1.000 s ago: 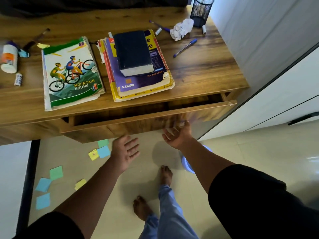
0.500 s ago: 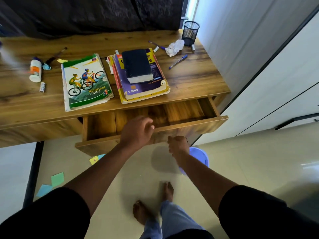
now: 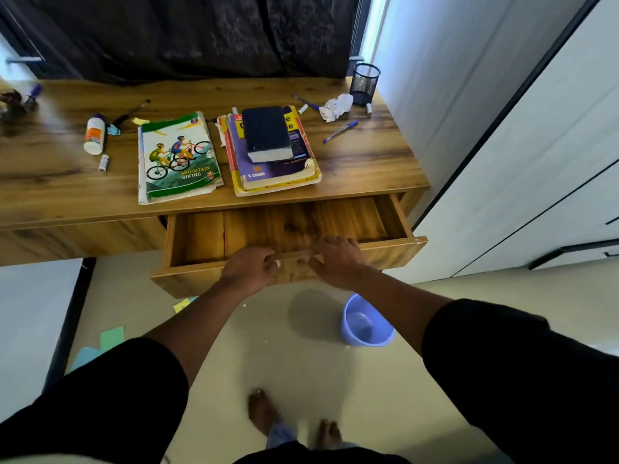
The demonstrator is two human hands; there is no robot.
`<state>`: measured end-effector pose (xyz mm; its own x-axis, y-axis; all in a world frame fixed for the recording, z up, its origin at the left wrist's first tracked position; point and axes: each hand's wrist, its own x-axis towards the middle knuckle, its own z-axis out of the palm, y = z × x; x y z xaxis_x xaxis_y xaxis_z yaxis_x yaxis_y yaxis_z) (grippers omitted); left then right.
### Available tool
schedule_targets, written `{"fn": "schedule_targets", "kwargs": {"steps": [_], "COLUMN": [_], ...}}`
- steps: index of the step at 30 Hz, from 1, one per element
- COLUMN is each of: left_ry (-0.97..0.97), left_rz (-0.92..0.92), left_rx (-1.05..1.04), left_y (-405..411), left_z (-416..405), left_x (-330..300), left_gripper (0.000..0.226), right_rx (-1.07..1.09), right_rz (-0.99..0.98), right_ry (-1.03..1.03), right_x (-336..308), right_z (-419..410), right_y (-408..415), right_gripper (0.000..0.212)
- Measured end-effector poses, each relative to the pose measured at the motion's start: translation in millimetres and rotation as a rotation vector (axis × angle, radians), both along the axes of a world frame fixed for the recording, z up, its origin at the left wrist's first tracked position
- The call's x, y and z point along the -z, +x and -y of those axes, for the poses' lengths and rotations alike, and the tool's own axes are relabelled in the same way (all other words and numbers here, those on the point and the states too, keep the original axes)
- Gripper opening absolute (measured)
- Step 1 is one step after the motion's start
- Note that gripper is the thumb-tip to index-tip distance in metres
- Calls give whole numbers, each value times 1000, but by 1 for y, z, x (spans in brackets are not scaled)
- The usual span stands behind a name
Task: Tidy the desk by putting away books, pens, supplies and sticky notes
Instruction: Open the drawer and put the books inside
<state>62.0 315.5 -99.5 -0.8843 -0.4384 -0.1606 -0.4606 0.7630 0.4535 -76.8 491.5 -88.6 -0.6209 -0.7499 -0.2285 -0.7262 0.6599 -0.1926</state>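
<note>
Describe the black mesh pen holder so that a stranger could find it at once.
Start at the wooden desk and go to its far right corner, by the white wall. The black mesh pen holder stands upright there, just behind the crumpled white paper. It is the only tall, see-through thing among flat books and pens.

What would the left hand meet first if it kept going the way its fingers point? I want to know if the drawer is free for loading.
Probably the right hand: the left hand lies on the drawer's front edge, fingers pointing sideways along it. Depth is unclear.
</note>
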Motion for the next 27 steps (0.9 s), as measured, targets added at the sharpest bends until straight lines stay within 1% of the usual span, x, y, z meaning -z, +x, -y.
{"fn": "schedule_targets", "kwargs": {"steps": [2,4,6,12,18,22,27], "left_ry": [8,-4,-9,50,97,128,162], "left_rz": [23,40,53,92,159,226,312], "left_rx": [-6,-13,-19,-46,-70,-84,-133], "left_y": [8,18,28,53,73,80,81], "left_z": [-8,-19,-29,-53,-75,-81,-86], "left_x": [0,-1,-2,-8,-16,-15,-16], "left_gripper": [43,47,50,47,31,31,35], "right_rx": [-58,-116,-142,-160,-175,-157,-186], "right_rz": [23,22,39,136,238,324,336], "right_ry": [53,77,87,118,205,224,293], "right_x": [0,-3,-5,-11,-13,-7,-7], "right_z": [-12,-23,-32,-50,-60,-67,-69], "right_y": [0,3,6,18,26,31,34], "right_gripper": [53,57,57,37,45,47,48]}}
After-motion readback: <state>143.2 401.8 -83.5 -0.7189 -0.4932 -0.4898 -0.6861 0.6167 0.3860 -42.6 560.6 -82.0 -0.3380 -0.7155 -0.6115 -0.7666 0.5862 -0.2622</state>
